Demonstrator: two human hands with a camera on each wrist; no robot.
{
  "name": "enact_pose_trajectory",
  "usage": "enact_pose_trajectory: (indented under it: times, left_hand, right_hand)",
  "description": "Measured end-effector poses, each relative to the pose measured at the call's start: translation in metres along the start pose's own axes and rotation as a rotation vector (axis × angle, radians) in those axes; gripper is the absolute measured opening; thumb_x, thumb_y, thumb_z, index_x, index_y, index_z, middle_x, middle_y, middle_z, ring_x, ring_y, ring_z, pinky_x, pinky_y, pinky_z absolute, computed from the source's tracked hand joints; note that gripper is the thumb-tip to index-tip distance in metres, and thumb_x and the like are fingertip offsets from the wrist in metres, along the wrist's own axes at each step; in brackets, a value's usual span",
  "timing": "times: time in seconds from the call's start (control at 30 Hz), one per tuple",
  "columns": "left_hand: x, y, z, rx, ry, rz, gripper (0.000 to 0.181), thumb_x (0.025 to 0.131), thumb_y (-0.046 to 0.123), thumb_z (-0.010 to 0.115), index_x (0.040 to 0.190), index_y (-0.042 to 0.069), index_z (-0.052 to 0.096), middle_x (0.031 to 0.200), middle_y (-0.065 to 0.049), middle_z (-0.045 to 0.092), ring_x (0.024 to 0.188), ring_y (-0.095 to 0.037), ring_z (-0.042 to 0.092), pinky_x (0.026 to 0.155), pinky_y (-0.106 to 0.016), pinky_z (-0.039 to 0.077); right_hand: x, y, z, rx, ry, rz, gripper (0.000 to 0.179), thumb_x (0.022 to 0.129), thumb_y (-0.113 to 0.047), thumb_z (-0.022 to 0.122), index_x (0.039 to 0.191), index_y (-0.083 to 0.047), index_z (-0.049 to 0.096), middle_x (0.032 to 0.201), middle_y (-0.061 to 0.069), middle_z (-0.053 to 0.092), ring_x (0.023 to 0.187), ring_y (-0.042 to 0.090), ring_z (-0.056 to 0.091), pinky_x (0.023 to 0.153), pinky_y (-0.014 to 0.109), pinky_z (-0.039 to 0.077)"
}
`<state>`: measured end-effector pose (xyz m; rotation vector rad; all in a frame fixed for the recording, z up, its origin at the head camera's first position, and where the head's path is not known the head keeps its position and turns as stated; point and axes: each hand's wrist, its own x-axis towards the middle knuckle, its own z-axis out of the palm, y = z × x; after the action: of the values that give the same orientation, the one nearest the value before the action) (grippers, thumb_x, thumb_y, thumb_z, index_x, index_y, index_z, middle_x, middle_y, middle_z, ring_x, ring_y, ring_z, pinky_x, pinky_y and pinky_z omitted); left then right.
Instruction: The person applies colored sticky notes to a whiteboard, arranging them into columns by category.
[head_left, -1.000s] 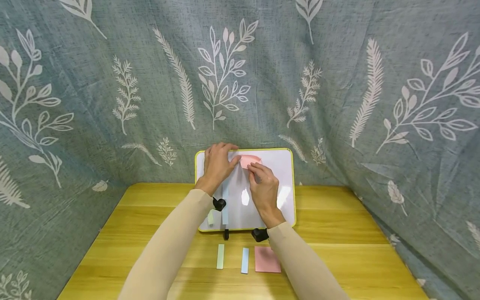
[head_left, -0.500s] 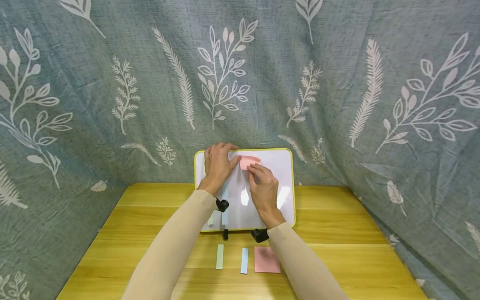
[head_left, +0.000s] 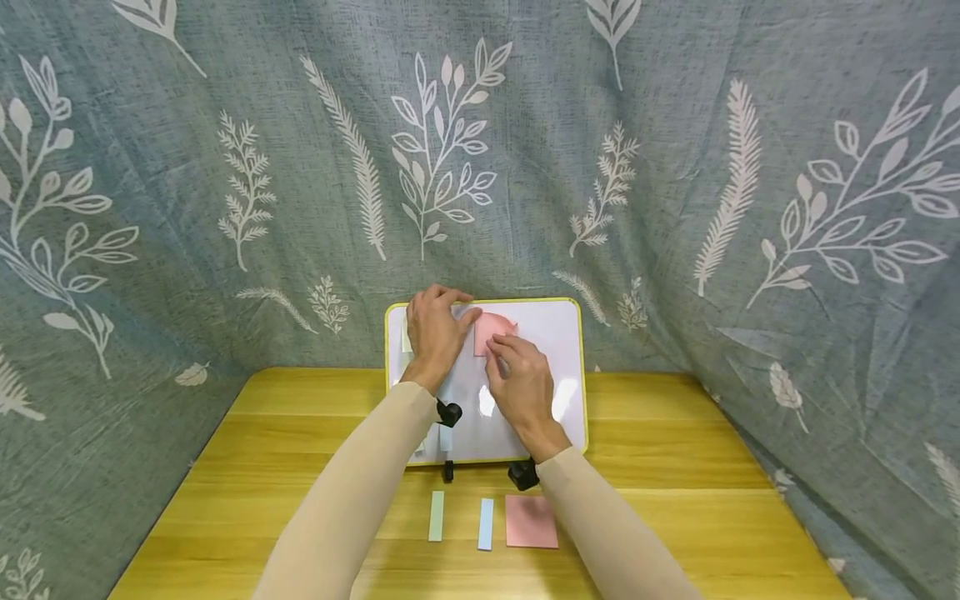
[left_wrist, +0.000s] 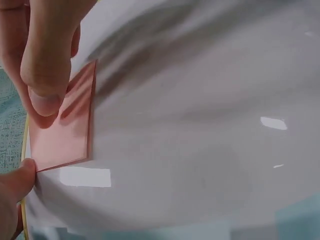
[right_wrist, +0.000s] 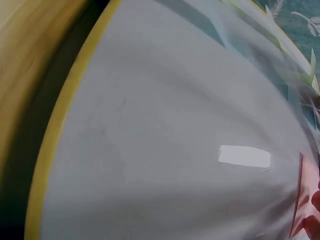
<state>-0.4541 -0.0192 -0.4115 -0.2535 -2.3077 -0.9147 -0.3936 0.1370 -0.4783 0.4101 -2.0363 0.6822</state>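
A white board with a yellow rim point(head_left: 562, 350) stands leaning at the back of the table. On its upper part is a pink sticky note point(head_left: 485, 336), its upper right corner curling off the surface. My left hand point(head_left: 437, 337) grips the board's top edge, thumb point(left_wrist: 17, 180) on the note's upper left corner. My right hand point(head_left: 523, 387) pinches the note with thumb and finger, the two tips together over its face in the left wrist view. The note's right part is hidden behind these fingers. At the right wrist view's edge, the note point(right_wrist: 305, 200) shows only partly.
In front of the board lie a light green strip pad point(head_left: 437, 517), a light blue strip pad point(head_left: 486, 525) and a pink sticky note pad point(head_left: 532, 522). Pale green point(head_left: 406, 335) and blue strips point(head_left: 446, 437) stick to the board's left side. A patterned curtain point(head_left: 480, 167) hangs behind.
The pink note has unrolled downward and more of it lies flat on the board. My right fingertips have moved slightly down and left. My left hand stays almost in place.
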Motion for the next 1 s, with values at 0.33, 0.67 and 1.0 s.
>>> enact_pose_trajectory:
  times: [0.33,0.67,1.0]
  left_hand:
    - [0.002,0.002,-0.001,0.033,-0.018,-0.015,0.030,0.099,0.035,0.096,0.125,0.020,0.092,0.130,-0.009,0.083,0.123,-0.037,0.071,0.117,-0.052,0.053]
    - [0.003,-0.012,0.009,-0.069,0.024,0.039,0.033,0.090,0.024,0.102,0.121,0.019,0.092,0.125,-0.011,0.088,0.118,-0.040,0.070,0.110,-0.056,0.054]
    - [0.004,-0.012,0.006,-0.112,0.003,0.055,0.032,0.092,0.024,0.101,0.120,0.014,0.092,0.125,-0.013,0.087,0.118,-0.038,0.066,0.107,-0.052,0.054]
  right_hand:
    - [0.007,0.005,-0.001,-0.091,-0.196,-0.181,0.056,0.103,-0.012,0.082,0.155,0.005,0.071,0.162,0.023,0.071,0.154,0.043,0.067,0.131,0.058,0.053]
    - [0.010,0.005,-0.002,-0.212,-0.417,-0.203,0.077,0.108,-0.019,0.078,0.173,0.009,0.046,0.184,0.025,0.044,0.175,0.043,0.042,0.145,0.054,0.034]
    - [0.010,0.000,-0.003,-0.312,-0.536,-0.164,0.082,0.118,-0.033,0.064,0.181,0.006,0.028,0.193,0.023,0.025,0.181,0.041,0.027,0.147,0.058,0.029]
